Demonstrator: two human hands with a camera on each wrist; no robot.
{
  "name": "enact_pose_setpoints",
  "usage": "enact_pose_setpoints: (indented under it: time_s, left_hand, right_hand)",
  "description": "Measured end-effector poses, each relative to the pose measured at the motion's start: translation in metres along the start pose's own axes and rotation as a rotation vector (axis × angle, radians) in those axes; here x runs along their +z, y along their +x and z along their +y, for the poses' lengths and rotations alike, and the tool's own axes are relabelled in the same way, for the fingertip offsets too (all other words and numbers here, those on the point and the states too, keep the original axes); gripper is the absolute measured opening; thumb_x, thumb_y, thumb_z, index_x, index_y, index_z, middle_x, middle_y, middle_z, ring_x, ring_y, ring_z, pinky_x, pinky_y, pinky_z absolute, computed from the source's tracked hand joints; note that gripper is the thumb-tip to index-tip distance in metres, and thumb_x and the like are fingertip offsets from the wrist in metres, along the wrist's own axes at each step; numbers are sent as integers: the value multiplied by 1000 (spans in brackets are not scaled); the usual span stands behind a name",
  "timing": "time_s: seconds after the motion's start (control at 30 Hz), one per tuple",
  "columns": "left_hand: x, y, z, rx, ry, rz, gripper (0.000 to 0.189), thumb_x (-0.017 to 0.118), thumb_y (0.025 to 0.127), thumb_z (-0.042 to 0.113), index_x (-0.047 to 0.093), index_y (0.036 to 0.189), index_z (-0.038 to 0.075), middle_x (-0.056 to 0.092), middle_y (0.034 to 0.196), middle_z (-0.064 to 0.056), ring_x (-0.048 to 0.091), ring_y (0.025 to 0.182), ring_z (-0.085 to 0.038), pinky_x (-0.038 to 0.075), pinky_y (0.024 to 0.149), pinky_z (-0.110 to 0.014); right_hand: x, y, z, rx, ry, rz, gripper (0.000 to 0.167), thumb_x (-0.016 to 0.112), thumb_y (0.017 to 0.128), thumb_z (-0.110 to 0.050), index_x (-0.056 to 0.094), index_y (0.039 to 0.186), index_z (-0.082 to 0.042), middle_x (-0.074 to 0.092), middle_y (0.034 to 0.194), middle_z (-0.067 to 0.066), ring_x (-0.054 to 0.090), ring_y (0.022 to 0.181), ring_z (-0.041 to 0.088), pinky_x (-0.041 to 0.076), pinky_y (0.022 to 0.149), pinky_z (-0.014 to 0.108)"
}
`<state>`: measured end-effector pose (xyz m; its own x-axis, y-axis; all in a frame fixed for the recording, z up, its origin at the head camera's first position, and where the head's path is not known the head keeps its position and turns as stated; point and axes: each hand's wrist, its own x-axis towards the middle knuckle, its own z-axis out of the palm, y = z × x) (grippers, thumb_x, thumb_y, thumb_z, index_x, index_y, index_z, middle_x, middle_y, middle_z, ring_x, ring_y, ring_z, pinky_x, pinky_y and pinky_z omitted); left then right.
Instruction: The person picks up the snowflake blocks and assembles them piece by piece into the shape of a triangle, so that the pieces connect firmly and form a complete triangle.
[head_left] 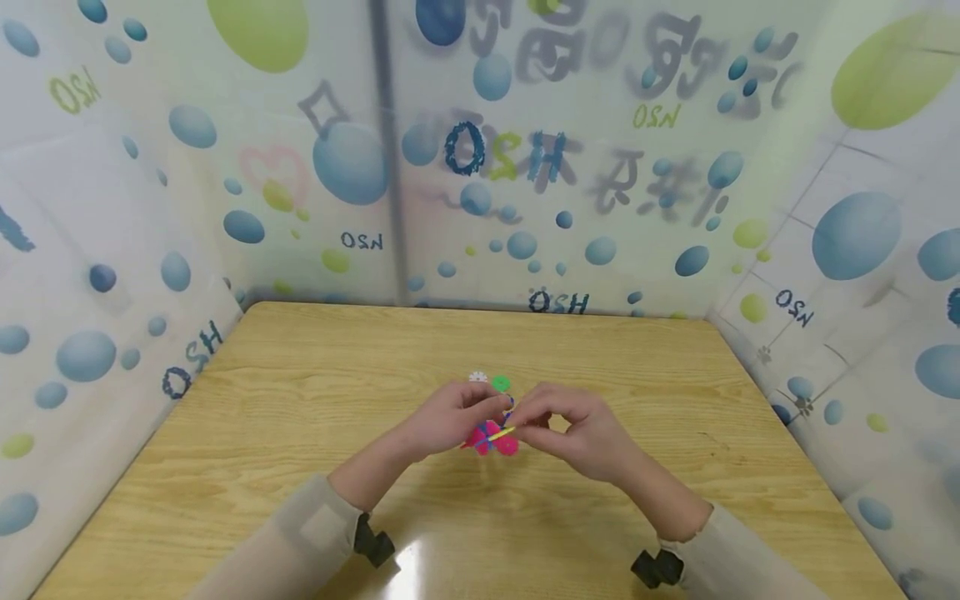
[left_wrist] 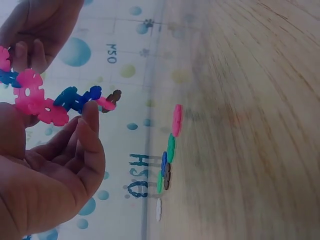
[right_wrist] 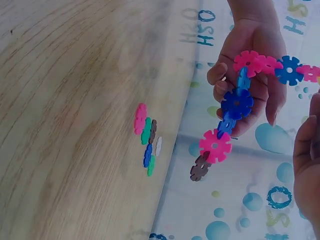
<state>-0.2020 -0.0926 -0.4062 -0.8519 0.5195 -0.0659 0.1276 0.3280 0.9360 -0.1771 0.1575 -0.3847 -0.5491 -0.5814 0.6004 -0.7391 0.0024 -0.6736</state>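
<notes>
My left hand (head_left: 453, 421) holds a bent chain of interlocking plastic snowflake discs (right_wrist: 237, 104), mostly pink and blue, with a brown disc (right_wrist: 200, 167) at its lower end. Thumb and fingers grip the chain around its pink middle part, seen in the left wrist view. Across from it, my right hand (head_left: 581, 425) pinches a yellow disc (head_left: 501, 434), seen edge-on, at the chain's other end. Only part of the right hand shows at the edge of the right wrist view, beside the pink end of the chain.
Beyond the hands, several loose snowflake discs lie on the wooden table (head_left: 300, 375), among them a white one (head_left: 477, 377), a green one (head_left: 501, 382) and a pink one (right_wrist: 140, 119). A bubble-patterned curtain (head_left: 480, 250) encloses the table's back and sides.
</notes>
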Motion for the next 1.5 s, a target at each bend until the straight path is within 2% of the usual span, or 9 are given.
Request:
enact_pose_setpoints:
  time_s: [0.07,0.13,0.23,0.37,0.57,0.83,1.17,1.33,1.5]
  left_hand:
    - [0,0,0,-11,3,3,37,58,114,45,76,129,17,71,95,1,63,84,-17,52,78,-34]
    - [0,0,1,-16,17,11,38,59,113,46,76,129,16,67,93,-1,59,80,-17,50,74,-32]
    - [1,-1,3,13,31,43,39,57,115,45,73,130,13,69,103,-4,64,91,-23,55,79,-35]
    - [2,-5,7,128,-13,115,41,52,117,41,71,134,9,72,115,-9,68,107,-30,60,96,-42]
    - [4,-15,13,272,-87,156,32,63,112,32,70,135,10,75,122,-7,70,109,-24,61,95,-33]
    - [8,-17,14,494,-38,238,13,75,104,8,73,116,11,73,117,-7,71,109,-19,65,94,-35]
    - [2,-23,14,465,-113,267,8,72,104,3,73,111,5,72,111,-13,74,95,-15,68,82,-34]
    - [-4,-29,10,424,-107,273,8,71,105,6,72,113,6,72,109,-12,75,94,-14,67,84,-31]
    - [-7,-33,10,410,-113,284,8,71,106,6,73,114,6,73,110,-9,73,95,-15,66,85,-30]
  right_hand:
    - [0,0,0,16,-18,30,30,77,94,13,80,110,-11,77,97,7,63,80,12,57,69,26]
    - [-1,1,-1,48,-29,57,28,78,94,11,80,109,-12,74,94,4,62,75,11,57,66,26]
    - [-1,2,-3,102,-57,92,25,78,96,8,81,110,-13,72,91,2,61,72,12,58,65,27]
    - [-3,4,-6,192,-123,124,21,79,98,1,82,111,-15,74,92,-1,60,73,12,57,66,27]
    - [-4,7,-6,310,-131,153,17,81,98,-5,77,111,-16,75,95,-1,60,70,14,56,63,26]
    - [-4,11,-4,354,-122,157,15,81,99,-6,76,108,-16,72,92,0,59,68,15,54,61,26]
    - [-8,14,5,397,-43,123,8,76,104,-13,77,112,-14,74,95,6,64,73,18,56,63,28]
    - [-14,11,30,596,-27,66,17,73,108,-26,77,118,-13,75,103,10,69,85,28,60,72,32]
    - [-11,2,60,777,-75,-147,22,72,108,-28,77,123,-12,75,106,7,67,91,30,59,76,39]
